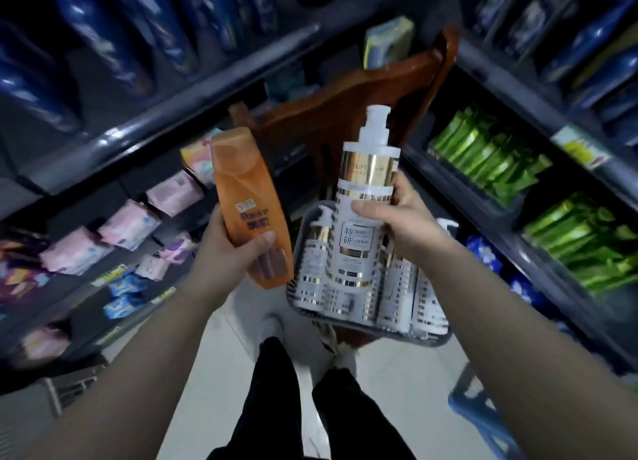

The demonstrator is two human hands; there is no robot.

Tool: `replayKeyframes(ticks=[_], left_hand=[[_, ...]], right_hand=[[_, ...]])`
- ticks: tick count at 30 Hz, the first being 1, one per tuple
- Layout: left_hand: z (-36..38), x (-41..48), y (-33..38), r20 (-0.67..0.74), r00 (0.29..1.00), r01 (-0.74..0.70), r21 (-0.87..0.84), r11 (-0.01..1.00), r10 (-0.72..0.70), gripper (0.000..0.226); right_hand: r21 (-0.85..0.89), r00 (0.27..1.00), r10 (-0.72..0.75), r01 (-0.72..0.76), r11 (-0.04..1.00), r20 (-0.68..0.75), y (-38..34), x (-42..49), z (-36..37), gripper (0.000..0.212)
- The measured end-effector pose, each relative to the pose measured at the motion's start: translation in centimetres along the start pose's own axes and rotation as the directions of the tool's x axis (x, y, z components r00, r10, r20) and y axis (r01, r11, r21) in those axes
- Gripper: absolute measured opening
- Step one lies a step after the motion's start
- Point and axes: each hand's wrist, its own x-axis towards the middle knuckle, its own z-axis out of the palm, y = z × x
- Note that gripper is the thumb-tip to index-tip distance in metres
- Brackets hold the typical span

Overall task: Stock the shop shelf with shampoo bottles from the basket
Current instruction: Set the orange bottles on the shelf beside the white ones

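Observation:
My left hand (229, 249) grips an orange shampoo bottle (250, 197) by its lower end, holding it upright at centre left. My right hand (397, 223) holds a tall white and gold pump bottle (364, 197) round its middle, above the basket. The grey basket (407, 337) sits below on a wooden chair and holds several more white and gold pump bottles (314, 269) standing upright. Both held bottles are lifted in front of me between two shelf rows.
The wooden chair (348, 100) stands in the aisle under the basket. Left shelves (165, 114) carry dark blue bottles above and pink packets below. Right shelves (518, 114) hold green packs and blue items. A blue stool (483, 408) is at lower right. My legs stand on the pale tiled floor.

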Motion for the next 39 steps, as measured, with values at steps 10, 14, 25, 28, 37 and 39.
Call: replayKeyframes(ticks=[10, 14, 25, 28, 37, 39], left_hand=[[-11.2, -7.5, 13.2, -0.22, 0.932, -0.31, -0.074, 0.948, 0.288, 0.034], [-18.6, -10.7, 16.6, -0.288, 0.886, -0.403, -0.096, 0.91, 0.362, 0.041], [-38.6, -18.7, 20.2, -0.368, 0.788, -0.487, 0.118, 0.865, 0.494, 0.049], [-43.4, -20.7, 20.2, -0.381, 0.782, -0.481, 0.136, 0.866, 0.494, 0.05], [-53.7, -23.4, 20.5, -0.48, 0.711, -0.506, 0.16, 0.848, 0.514, 0.046], [-55.5, -23.1, 20.7, -0.523, 0.675, -0.526, 0.154, 0.836, 0.521, 0.045]], right_hand=[[-0.033, 0.909, -0.239, 0.266, 0.963, 0.341, -15.2, -5.8, 12.4, 0.077], [-0.04, 0.845, -0.313, 0.364, 0.93, 0.433, -19.1, -8.4, 19.6, 0.062], [0.003, 0.681, -0.435, 0.537, 0.844, 0.59, -23.2, -12.8, 41.1, 0.069], [0.028, 0.645, -0.468, 0.57, 0.821, 0.605, -23.5, -13.3, 46.2, 0.072], [0.108, 0.552, -0.508, 0.601, 0.792, 0.661, -25.2, -13.6, 58.4, 0.063], [0.134, 0.525, -0.523, 0.608, 0.783, 0.672, -26.1, -12.8, 60.9, 0.059]])
